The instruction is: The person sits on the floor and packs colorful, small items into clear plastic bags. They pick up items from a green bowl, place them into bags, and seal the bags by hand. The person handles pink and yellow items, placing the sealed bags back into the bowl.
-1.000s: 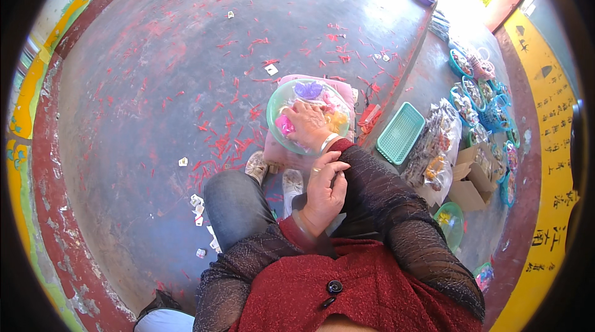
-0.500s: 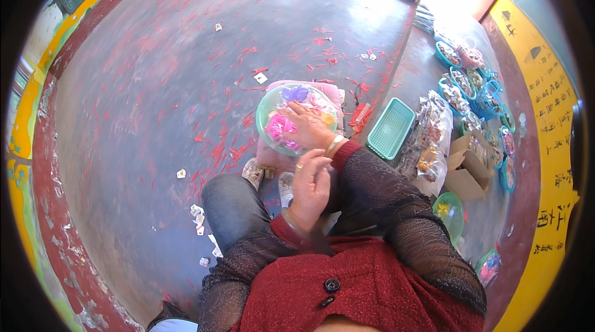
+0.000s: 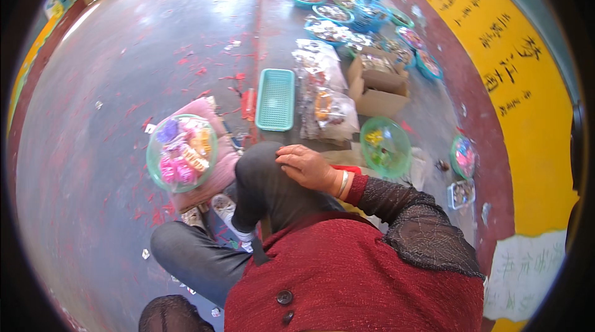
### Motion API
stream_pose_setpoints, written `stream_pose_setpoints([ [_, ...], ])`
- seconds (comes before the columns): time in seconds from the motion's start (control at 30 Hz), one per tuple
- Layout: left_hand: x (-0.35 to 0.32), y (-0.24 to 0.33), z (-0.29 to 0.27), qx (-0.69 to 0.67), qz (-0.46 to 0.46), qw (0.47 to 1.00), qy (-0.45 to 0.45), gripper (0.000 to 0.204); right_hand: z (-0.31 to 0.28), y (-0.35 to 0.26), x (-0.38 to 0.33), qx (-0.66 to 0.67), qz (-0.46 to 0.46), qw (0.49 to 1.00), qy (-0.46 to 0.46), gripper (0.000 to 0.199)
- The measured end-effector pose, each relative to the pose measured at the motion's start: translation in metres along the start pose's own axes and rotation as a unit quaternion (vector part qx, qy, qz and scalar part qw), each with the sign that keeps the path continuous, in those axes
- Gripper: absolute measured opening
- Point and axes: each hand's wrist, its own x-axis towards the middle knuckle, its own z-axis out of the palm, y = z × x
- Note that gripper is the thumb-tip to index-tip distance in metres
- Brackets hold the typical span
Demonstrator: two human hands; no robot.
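My right hand (image 3: pixel 308 169) rests on my raised right knee (image 3: pixel 263 161), its fingers laid out over the dark trousers and nothing in them. A pale bracelet rings that wrist. Of my left arm only the dark sheer sleeve (image 3: pixel 175 314) shows at the lower edge; the hand itself is outside the picture. Ahead and to the left, a translucent green bowl (image 3: pixel 152 160) stands on a pink cushion (image 3: pixel 218 170). Bright purple, pink and orange-yellow bundles (image 3: pixel 186 155) fill it, too blurred to name. Neither hand touches the bowl.
Right of the bowl lies a teal plastic basket (image 3: pixel 276 122), beside clear plastic bags (image 3: pixel 322 100). An open cardboard box (image 3: pixel 379 101) and a green bowl (image 3: pixel 403 157) with yellow and green pieces stand further right. Several filled baskets (image 3: pixel 372 17) line the far right. Red scraps litter the floor.
My view has swung to the right, so the bowl now appears further left. My right hand has left the bowl and come to my knee; my left hand has dropped out of sight.
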Motion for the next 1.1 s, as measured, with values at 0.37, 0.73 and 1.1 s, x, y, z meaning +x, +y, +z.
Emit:
stream_pose_setpoints([
  [0.37,0.015,0.023,0.049,-0.090,0.031,0.995,0.007,0.038,-0.033,0.010,-0.082,-0.006,0.103,0.994,0.035,0.020],
  [0.73,0.024,0.031,0.059,-0.108,0.046,0.993,-0.004,0.042,-0.100,0.175,-0.215,0.208,0.562,0.673,0.433,0.027],
  [1.1,0.030,0.040,0.072,-0.111,0.057,0.992,-0.034,0.045,-0.089,0.294,-0.270,0.336,0.616,0.422,0.574,0.035],
])
